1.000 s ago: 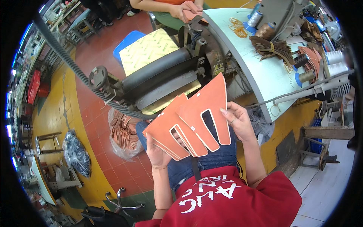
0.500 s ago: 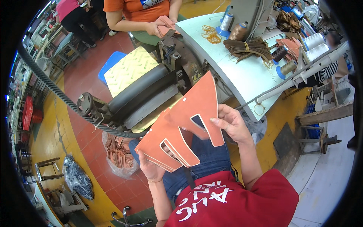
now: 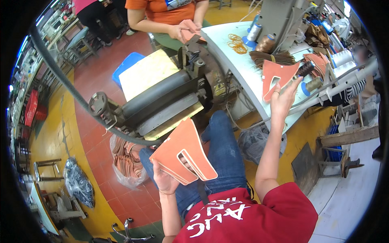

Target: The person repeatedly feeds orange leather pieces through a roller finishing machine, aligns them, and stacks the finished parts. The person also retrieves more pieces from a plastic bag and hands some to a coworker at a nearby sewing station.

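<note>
My left hand [image 3: 165, 179] grips a small stack of flat salmon-orange cut pieces [image 3: 179, 141] above my lap. The pieces look like leather, wide at one end, with an oblong slot and pale edges. Stretched out to the right, my right hand [image 3: 282, 99] has a single matching piece [image 3: 269, 77] at the pale table [image 3: 245, 67], thumb over its slotted end. Whether that piece rests on the tabletop is hard to tell. Beside it lies a banded brown bundle of strips [image 3: 275, 59].
Ahead stands a machine with a dark roller [image 3: 156, 95] and a grey hose [image 3: 60, 73]. Thread spools [image 3: 265, 43] and yellow rubber bands [image 3: 237, 44] are on the table. Across from me, a co-worker in orange [image 3: 170, 18] holds similar pieces. A plastic bag of pieces [image 3: 127, 162] sits on the floor.
My right hand has moved one piece away from the stack, up and right to the table. My left hand still holds the others over my lap. The view has shifted slightly.
</note>
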`<state>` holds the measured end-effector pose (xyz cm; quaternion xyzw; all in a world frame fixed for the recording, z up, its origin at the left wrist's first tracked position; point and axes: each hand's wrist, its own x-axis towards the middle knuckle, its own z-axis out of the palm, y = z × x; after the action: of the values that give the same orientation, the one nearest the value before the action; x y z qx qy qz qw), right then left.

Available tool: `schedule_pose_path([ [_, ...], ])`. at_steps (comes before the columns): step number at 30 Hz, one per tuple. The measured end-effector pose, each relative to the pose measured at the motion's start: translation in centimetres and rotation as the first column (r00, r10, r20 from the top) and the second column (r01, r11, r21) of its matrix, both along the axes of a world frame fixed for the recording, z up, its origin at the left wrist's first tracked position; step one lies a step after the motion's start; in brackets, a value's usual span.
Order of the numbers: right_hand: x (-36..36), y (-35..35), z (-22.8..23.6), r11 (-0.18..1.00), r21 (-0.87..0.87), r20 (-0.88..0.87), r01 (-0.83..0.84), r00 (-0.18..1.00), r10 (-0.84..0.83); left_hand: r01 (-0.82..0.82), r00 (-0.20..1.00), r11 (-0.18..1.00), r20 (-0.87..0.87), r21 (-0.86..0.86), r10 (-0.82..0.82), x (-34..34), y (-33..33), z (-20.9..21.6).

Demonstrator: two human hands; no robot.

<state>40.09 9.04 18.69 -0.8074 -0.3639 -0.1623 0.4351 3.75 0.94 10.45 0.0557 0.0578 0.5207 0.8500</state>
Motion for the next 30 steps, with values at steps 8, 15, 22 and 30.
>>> schedule_pose_path([
  [8, -6.8, -1.1, -2.7, 0.837, -0.106, -0.283, -0.536, 0.824, 0.492, 0.023, 0.985, 0.998, -0.171, 0.051, -0.014, -0.7, -0.2, -0.4],
  [15, -18.0, -5.2, -6.0, 0.495, 0.193, -0.856, -0.847, 0.1, 0.507, 0.073, 0.894, 0.993, -0.447, 0.094, -0.023, -1.0, -0.2, -0.8],
  [22, -19.5, -4.0, -6.4, 0.498, -0.034, -0.094, -0.866, 0.499, 0.861, -0.051, 0.896, 0.999, -0.442, -0.012, 0.04, -0.4, 0.2, -1.7],
  [30, -17.4, -0.6, -11.5, 0.551, 0.346, -0.904, -0.759, -0.114, 0.411, -0.239, 0.885, 0.959, -0.441, -0.154, 0.15, -2.7, 0.7, -5.4],
])
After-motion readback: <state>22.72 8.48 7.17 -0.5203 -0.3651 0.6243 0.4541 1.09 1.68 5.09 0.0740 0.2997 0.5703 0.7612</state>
